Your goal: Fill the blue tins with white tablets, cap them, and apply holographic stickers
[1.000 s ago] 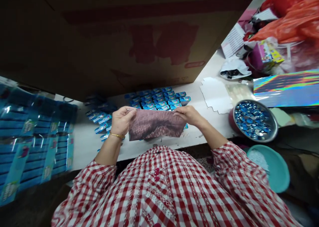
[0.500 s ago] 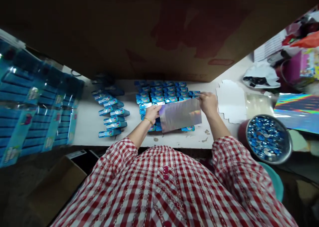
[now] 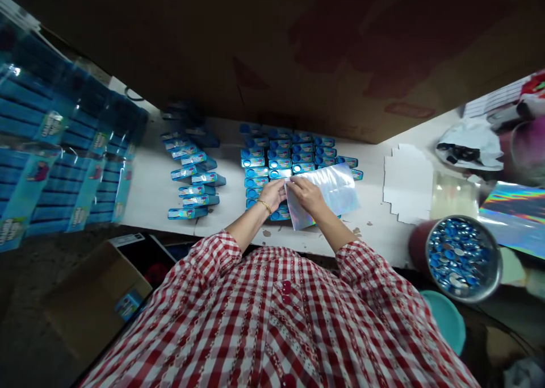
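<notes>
A shiny holographic sheet point(image 3: 338, 192), seemingly a thin film or flat bag, hangs tilted over rows of small blue boxes point(image 3: 280, 155). My left hand point(image 3: 272, 196) pinches its left edge near the top corner. Close beside it, my right hand point(image 3: 307, 196) has its fingers closed on the same corner, and the two hands nearly touch. Part of the sheet is hidden behind my right hand and wrist. The boxes stand packed in several columns on the white table, and the sheet covers some of them.
More blue boxes point(image 3: 193, 183) stand left of the rows. Wrapped blue packs point(image 3: 85, 144) are stacked at far left. A large cardboard box point(image 3: 255, 53) walls off the back. At right are white card point(image 3: 407, 183), a metal bowl point(image 3: 496, 263) of blue-silver discs, and holographic sheeting point(image 3: 517, 212).
My right hand has left the sheet's right end and moved left to the corner by my left hand. The sheet's right end now hangs free. The view has shifted slightly.
</notes>
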Demonstrator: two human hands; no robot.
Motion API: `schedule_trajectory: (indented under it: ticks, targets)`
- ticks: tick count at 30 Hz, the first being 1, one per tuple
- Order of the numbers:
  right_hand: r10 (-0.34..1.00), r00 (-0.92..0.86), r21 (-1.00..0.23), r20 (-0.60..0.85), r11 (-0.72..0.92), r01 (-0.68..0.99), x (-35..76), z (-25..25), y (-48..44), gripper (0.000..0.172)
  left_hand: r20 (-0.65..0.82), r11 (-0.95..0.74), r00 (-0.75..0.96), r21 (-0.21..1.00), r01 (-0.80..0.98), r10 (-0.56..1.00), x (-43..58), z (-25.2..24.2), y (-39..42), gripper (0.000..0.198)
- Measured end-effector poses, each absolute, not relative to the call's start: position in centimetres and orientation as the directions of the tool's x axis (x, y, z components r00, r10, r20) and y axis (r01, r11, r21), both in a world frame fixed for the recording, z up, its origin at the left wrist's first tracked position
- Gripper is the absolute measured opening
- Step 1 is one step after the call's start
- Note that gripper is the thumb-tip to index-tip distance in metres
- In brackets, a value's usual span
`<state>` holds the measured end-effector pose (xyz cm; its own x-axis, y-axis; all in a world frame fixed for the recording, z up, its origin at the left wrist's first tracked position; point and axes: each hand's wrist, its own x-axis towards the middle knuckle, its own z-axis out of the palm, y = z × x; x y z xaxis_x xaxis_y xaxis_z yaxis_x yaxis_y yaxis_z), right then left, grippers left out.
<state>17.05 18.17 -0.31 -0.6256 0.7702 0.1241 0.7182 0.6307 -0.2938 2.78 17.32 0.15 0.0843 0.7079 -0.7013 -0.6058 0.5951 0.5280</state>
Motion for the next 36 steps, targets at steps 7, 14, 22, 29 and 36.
schedule_trajectory:
  ticks: [7, 14, 22, 29, 36]
  targets:
    - [0.981, -0.195, -0.881, 0.023, 0.112, 0.459, 15.9, 5.7, 15.5, 0.014, -0.427, 0.434, -0.237, 0.901, -0.027, 0.872, 0.7, -3.0, 18.9, 0.012]
    - [0.866, -0.024, -0.857, -0.499, -0.498, -0.13, 12.3, 5.4, 14.7, 0.022, -0.511, 0.458, -0.086, 0.822, -0.339, 0.855, -2.9, -0.2, 14.6, 0.044]
    - [0.816, 0.151, -0.828, -0.558, -0.537, -0.16, 6.4, 1.0, 11.3, 0.027, -0.591, 0.49, -0.225, 0.786, -0.378, 0.774, -8.0, -0.6, 9.8, 0.036]
    - [0.842, 0.309, -0.872, -0.443, -0.485, 0.072, 2.8, -2.6, 9.8, 0.024, -0.521, 0.479, -0.355, 0.853, -0.206, 0.776, -10.4, -3.7, 9.5, 0.034]
    - [0.889, 0.316, -0.818, -0.331, -0.437, 0.374, 3.2, -4.1, 10.2, 0.021, -0.564, 0.525, -0.327, 0.826, -0.206, 0.759, -10.1, -5.3, 10.5, 0.033]
